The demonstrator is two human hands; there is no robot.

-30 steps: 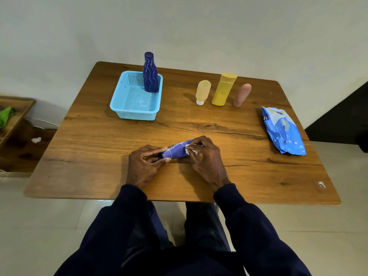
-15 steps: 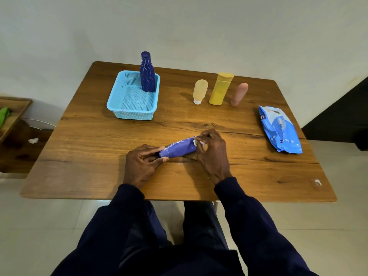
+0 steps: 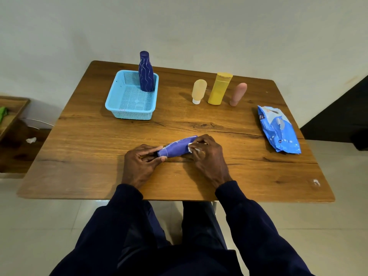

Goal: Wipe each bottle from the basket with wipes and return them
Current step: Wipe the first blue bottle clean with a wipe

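A purple bottle (image 3: pixel 177 148) lies sideways near the table's front middle. My left hand (image 3: pixel 140 164) pinches its left end. My right hand (image 3: pixel 207 154) presses a small white wipe (image 3: pixel 191 148) against its right end. A dark blue bottle (image 3: pixel 146 73) with wavy lines stands upright in the far right corner of the light blue basket (image 3: pixel 119 108). Three bottles stand in a row at the back right: a pale orange one (image 3: pixel 198 91), a yellow one (image 3: pixel 220 88) and a pink one (image 3: pixel 238 94).
A blue wipes pack (image 3: pixel 277 129) lies near the table's right edge. The wooden table (image 3: pixel 95 146) has its front edge close to my arms. A low wooden shelf (image 3: pixel 12 114) sits to the left on the floor.
My right hand with the wipe slid rightward along the purple bottle to its far end and stays there. My left hand kept its hold.
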